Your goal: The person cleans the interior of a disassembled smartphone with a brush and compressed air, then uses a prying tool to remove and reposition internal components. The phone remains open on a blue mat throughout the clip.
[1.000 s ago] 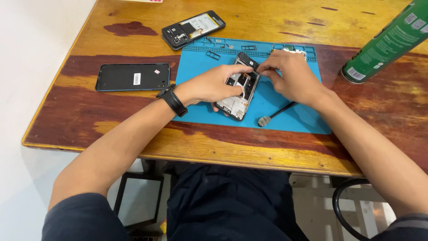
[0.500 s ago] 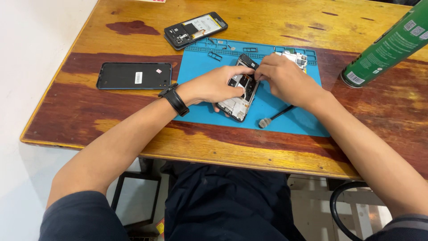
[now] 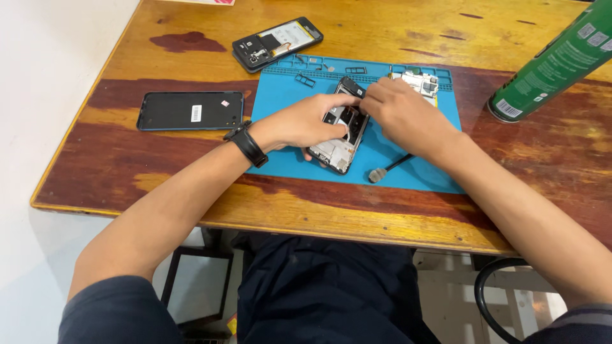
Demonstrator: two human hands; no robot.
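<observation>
Left hand point(image 3: 299, 122) gripping the opened phone point(image 3: 339, 134) by its edge, right hand point(image 3: 403, 116) pinching at its upper end. Phone flat on the blue repair mat point(image 3: 280, 108) beneath both hands. Small brush point(image 3: 389, 168) just below the right hand; back cover point(image 3: 190, 110) left of the wrist; green spray can point(image 3: 554, 64) far right on the bench point(image 3: 159, 178).

A phone repair bench: blue work mat point(image 3: 287, 121) and opened phones point(image 3: 277, 43) on a wooden table point(image 3: 382, 216).

opened phone point(image 3: 339, 136) | back off, internals exposed | tilted on blue mat point(image 3: 280, 108)
</observation>
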